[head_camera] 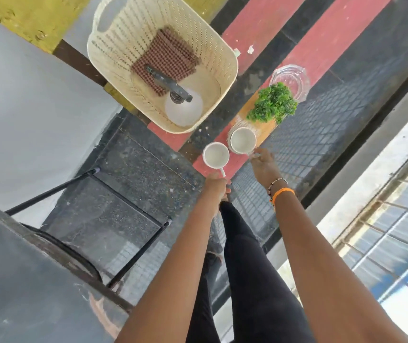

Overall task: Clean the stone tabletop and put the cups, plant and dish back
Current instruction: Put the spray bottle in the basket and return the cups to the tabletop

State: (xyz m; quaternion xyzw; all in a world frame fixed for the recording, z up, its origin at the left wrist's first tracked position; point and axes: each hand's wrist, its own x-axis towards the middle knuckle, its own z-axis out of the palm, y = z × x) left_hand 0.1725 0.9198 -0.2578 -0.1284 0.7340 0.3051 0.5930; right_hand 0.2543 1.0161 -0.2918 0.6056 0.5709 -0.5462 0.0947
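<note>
White cups are sitting on the red-and-black floor, well apart from the stone bench (128,194) at the left. The left hand (216,185) is reaching the near cup (215,155), its fingers together around the handle. The right hand (263,164) is touching the far cup (243,140); whether its fingers are clamped on that handle cannot be told. Just beyond, the plant (273,102) is standing on a wooden board (260,120), with the glass dish (290,79) behind it. A cream basket (222,60) is holding a spray bottle (182,105) and a cloth (166,59). Lifting well probably means gripping each handle firmly, raising both cups level, and carrying them straight to the bench.
</note>
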